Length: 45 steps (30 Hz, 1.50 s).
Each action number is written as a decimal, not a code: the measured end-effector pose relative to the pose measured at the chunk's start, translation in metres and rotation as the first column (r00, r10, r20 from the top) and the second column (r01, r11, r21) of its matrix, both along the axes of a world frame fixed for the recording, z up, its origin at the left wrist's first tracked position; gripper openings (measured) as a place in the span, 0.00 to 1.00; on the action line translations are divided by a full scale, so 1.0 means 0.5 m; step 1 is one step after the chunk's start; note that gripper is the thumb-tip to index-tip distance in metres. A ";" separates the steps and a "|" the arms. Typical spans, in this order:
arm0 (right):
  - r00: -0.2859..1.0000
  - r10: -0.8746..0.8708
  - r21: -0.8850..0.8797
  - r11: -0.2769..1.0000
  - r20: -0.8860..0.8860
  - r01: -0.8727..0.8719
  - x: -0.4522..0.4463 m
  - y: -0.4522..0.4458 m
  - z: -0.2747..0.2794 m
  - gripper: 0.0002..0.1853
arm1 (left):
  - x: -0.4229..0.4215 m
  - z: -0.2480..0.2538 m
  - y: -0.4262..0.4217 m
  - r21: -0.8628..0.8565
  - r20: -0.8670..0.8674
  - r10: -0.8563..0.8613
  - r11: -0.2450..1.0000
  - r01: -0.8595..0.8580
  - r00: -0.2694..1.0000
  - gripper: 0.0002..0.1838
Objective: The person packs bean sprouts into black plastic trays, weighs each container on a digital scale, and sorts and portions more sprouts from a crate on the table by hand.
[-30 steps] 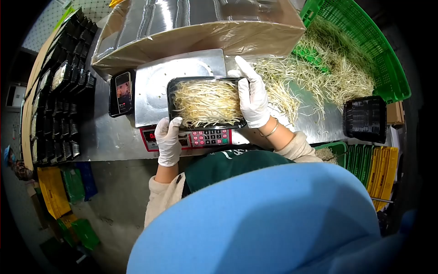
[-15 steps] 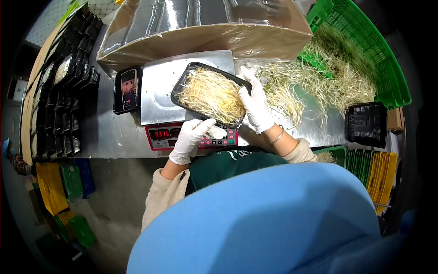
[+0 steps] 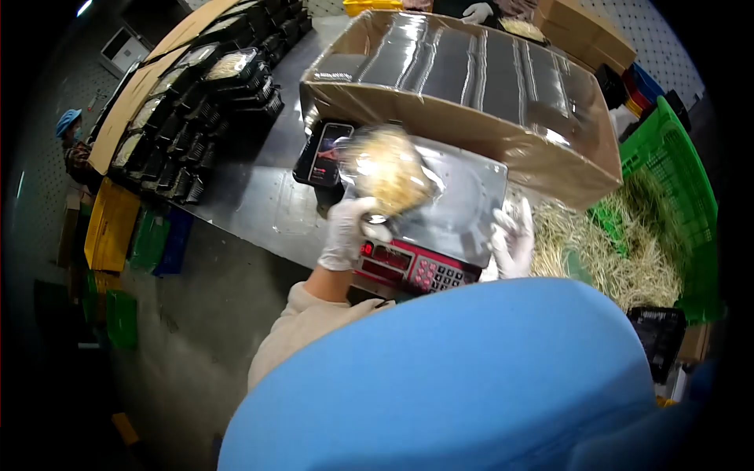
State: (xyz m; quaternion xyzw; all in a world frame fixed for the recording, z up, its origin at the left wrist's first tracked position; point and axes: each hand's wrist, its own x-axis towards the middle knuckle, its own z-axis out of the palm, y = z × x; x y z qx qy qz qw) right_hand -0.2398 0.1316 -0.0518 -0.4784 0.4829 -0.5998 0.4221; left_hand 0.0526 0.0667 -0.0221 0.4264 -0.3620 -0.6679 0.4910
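My left hand (image 3: 345, 235), in a white glove, grips the near edge of a black tray of bean sprouts (image 3: 389, 173). The tray is smeared by motion and is in the air over the left part of the scale's metal plate (image 3: 463, 200). My gloved right hand (image 3: 512, 242) is beside the plate's right edge, fingers apart, with nothing in it. Below the plate is the scale's red panel (image 3: 412, 268), its digits partly hidden by my left hand. A phone (image 3: 330, 153) in a black tray is just left of the sprouts.
Stacks of filled black trays (image 3: 184, 118) stand at the left. A plastic-lined box of trays (image 3: 471, 71) is behind the scale. Loose sprouts (image 3: 613, 267) spill from a green crate (image 3: 675, 149). Another person's gloved hand (image 3: 477, 12) is at the back; a person (image 3: 75, 145) stands far left.
The tray has gone from both hands to my left hand alone and moved left toward the phone. My right hand has let go and stays at the right. The view has turned left.
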 end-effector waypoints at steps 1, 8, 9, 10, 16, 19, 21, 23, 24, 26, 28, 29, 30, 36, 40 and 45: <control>0.998 -0.040 -0.004 0.999 0.043 0.040 -0.013 -0.004 -0.018 0.43 | 0.037 0.000 -0.021 -0.062 -0.070 0.124 0.990 -0.129 0.990 0.12; 0.934 -0.350 0.169 0.927 0.075 0.334 -0.075 0.063 -0.069 0.38 | 0.494 -0.232 -0.352 -0.141 -0.061 0.595 0.790 -0.597 0.801 0.12; 0.929 -0.367 0.140 0.924 0.051 0.357 -0.090 0.073 -0.103 0.37 | 0.555 -0.268 -0.409 0.034 0.007 0.632 0.775 -0.632 0.775 0.16; 0.921 -0.388 0.150 0.913 0.041 0.378 -0.086 0.083 -0.101 0.37 | 0.599 -0.302 -0.449 0.204 0.089 0.650 0.730 -0.652 0.755 0.20; 0.829 -0.510 0.105 0.834 -0.228 0.542 -0.079 0.124 -0.027 0.32 | 0.458 -0.237 -0.415 -0.041 0.337 0.697 0.682 -0.730 0.633 0.27; 0.786 -0.503 0.047 0.831 -0.359 0.554 -0.145 0.161 -0.029 0.28 | 0.404 -0.217 -0.350 -0.133 0.290 0.570 0.819 -0.558 0.769 0.20; 0.687 -0.521 0.006 0.794 -0.505 0.607 -0.260 0.211 -0.040 0.23 | 0.316 -0.160 -0.271 -0.227 0.225 0.498 0.863 -0.452 0.838 0.17; 0.390 -0.554 -0.143 0.690 -0.736 0.709 -0.457 0.284 -0.046 0.20 | 0.178 -0.054 -0.174 -0.340 0.250 0.490 0.852 -0.398 0.835 0.14; 0.110 -0.547 -0.356 0.670 -0.830 0.652 -0.461 0.306 0.059 0.19 | 0.130 -0.030 -0.139 -0.381 0.268 0.454 0.860 -0.339 0.850 0.13; -0.480 -0.547 -0.725 0.459 -0.686 0.513 -0.515 0.357 0.216 0.21 | 0.025 0.002 -0.062 -0.345 0.182 0.318 0.907 -0.242 0.931 0.11; -0.672 0.037 -0.669 0.064 -0.740 0.741 -0.688 0.442 0.236 0.30 | -0.084 0.013 0.019 -0.272 0.091 0.184 0.950 -0.154 0.979 0.12; -0.426 0.101 -0.428 -0.003 -0.899 0.904 -0.723 0.446 0.247 0.31 | -0.129 -0.017 0.045 -0.379 0.218 0.048 0.925 0.039 0.975 0.12; -0.140 0.159 -0.155 -0.085 -0.977 0.984 -0.756 0.451 0.258 0.32 | -0.175 -0.046 0.071 -0.455 0.353 -0.067 0.859 0.233 0.933 0.11; 0.053 0.042 0.063 0.260 -0.998 0.964 -1.025 0.544 0.090 0.25 | -0.497 -0.098 0.190 0.178 0.650 -0.756 0.053 0.983 -0.077 0.21; 0.020 0.260 0.085 0.244 -0.965 0.966 -1.034 0.560 0.104 0.22 | -0.587 -0.233 0.231 -0.106 0.582 -0.685 0.469 0.877 0.437 0.19; -0.279 -0.121 -0.296 0.168 -0.953 0.940 -0.873 0.529 0.188 0.19 | -0.511 -0.085 0.254 0.065 0.251 -0.686 0.716 0.695 0.683 0.21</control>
